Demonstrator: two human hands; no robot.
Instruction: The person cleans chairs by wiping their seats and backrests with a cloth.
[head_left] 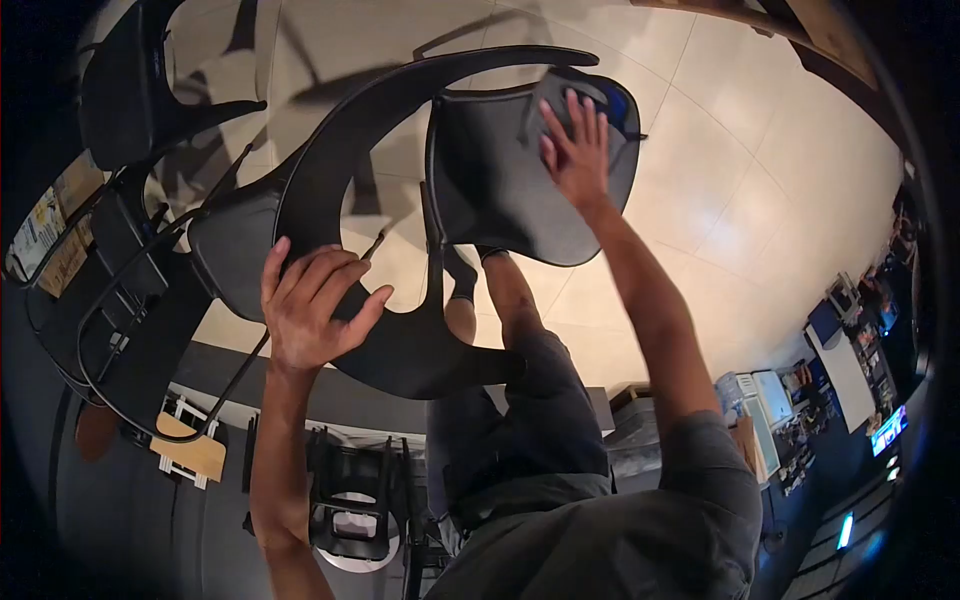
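Note:
A black chair stands in front of me, with a padded seat (490, 150) and a curved backrest (330, 150) that wraps round in a wide arc. My left hand (315, 305) rests on the backrest, its fingers spread and the thumb held apart. At the far end of the seat my right hand (578, 150) lies with outstretched fingers on a dark cloth (540, 110), pressing it against the seat. Part of the cloth is hidden under the palm. A blue patch (618, 105) shows beside the fingers at the seat's edge.
More black chairs (120, 90) stand at the left, close to the one I touch. A cardboard box (65, 225) is behind them. Light floor tiles (740, 170) lie beyond the seat. A stacked black chair (350, 500) and a shelf of goods (840, 370) are at the lower edges.

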